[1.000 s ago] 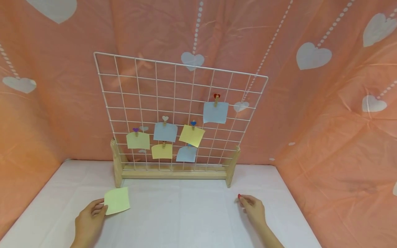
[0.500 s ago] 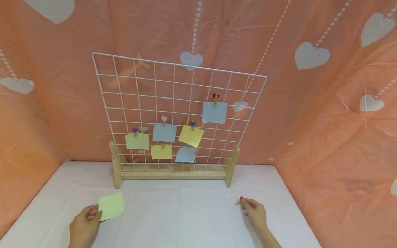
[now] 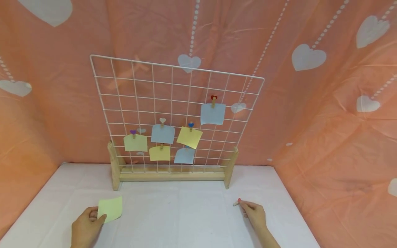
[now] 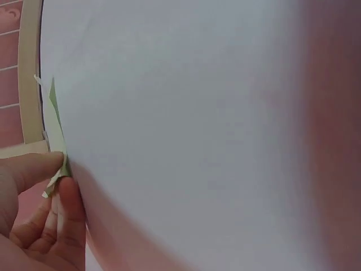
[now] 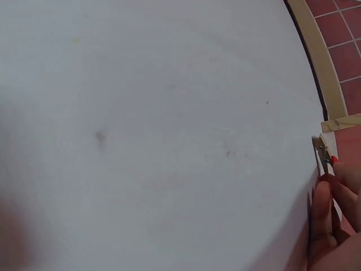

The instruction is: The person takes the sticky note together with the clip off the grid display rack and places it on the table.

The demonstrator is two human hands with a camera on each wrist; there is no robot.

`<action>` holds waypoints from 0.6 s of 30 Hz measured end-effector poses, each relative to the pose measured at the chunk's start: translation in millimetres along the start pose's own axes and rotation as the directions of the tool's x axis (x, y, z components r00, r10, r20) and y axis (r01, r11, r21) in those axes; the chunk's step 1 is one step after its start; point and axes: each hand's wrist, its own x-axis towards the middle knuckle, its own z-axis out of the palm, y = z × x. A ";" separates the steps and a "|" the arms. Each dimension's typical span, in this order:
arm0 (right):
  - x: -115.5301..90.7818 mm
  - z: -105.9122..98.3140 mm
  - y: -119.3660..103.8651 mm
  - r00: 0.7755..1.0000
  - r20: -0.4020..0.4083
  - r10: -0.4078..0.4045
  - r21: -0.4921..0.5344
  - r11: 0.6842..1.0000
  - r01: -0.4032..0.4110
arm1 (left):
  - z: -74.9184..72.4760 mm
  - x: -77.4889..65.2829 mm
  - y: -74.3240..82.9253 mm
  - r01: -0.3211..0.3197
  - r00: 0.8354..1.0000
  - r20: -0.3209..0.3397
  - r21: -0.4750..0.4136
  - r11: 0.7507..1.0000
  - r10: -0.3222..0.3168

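My left hand (image 3: 87, 227) pinches a pale green sticky note (image 3: 110, 209) by its edge between thumb and fingers, above the front left of the table. In the left wrist view that note (image 4: 54, 127) appears nearly edge-on. At the right, my right hand (image 3: 255, 215) pinches a small wooden clothespin (image 3: 236, 203) with a red top; its wooden tip points left, and the right wrist view shows the clothespin (image 5: 321, 148) at the right edge. Behind both hands stands a white wire grid (image 3: 172, 100) with several notes clipped on, including a blue note (image 3: 213, 114) at upper right.
A wooden base (image 3: 172, 176) carries the grid at the back of the white-covered table (image 3: 173, 213). Orange cloth (image 3: 335, 144) with white hearts hangs behind and at the sides. Low on the grid hang a green note (image 3: 135, 143) and a yellow note (image 3: 159, 153).
My left hand has drawn the green note slightly back, toward the table's front. In my right hand the clothespin has turned, so more of its wooden tip shows.
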 end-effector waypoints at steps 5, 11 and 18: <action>-0.1 -0.3 2.2 1.000 -0.002 -0.021 0.024 0.999 0.021 | -2.5 -0.8 3.3 0.030 0.999 0.035 0.010 1.000 -0.030; 2.2 0.6 5.8 1.000 -0.014 0.002 0.035 0.999 -0.001 | -2.5 -5.5 4.9 0.020 1.000 0.009 0.041 0.999 -0.021; 4.6 0.6 5.1 1.000 0.014 0.015 0.036 0.999 -0.015 | -0.8 -8.2 8.1 0.028 0.999 -0.047 0.041 0.999 -0.026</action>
